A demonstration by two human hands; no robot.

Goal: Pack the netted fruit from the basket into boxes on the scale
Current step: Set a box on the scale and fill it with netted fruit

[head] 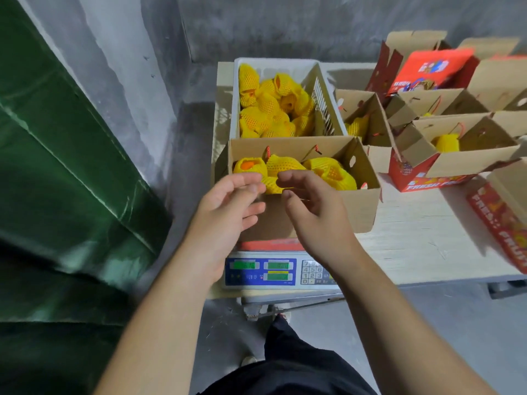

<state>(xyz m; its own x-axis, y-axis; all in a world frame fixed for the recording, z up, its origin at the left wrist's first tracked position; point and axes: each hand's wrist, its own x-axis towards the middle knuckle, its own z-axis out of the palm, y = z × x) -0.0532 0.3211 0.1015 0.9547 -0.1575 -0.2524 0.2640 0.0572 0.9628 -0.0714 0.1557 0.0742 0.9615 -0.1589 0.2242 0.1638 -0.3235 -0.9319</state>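
Observation:
A white plastic basket (322, 89) at the back of the table holds several fruit in yellow foam nets (268, 106). In front of it an open cardboard box (359, 206) stands on the electronic scale (279, 272) and contains several netted fruit (285, 166). My left hand (231, 201) and my right hand (310, 206) hover over the box's near edge, fingers loosely curved, nothing held. They face each other a short gap apart, just in front of the nearest netted fruit.
To the right on the table stand several open cardboard boxes (467, 141), some with a netted fruit inside, and red printed fruit boxes (502, 223). A green tarp (65, 181) fills the left. Grey wall behind, concrete floor below.

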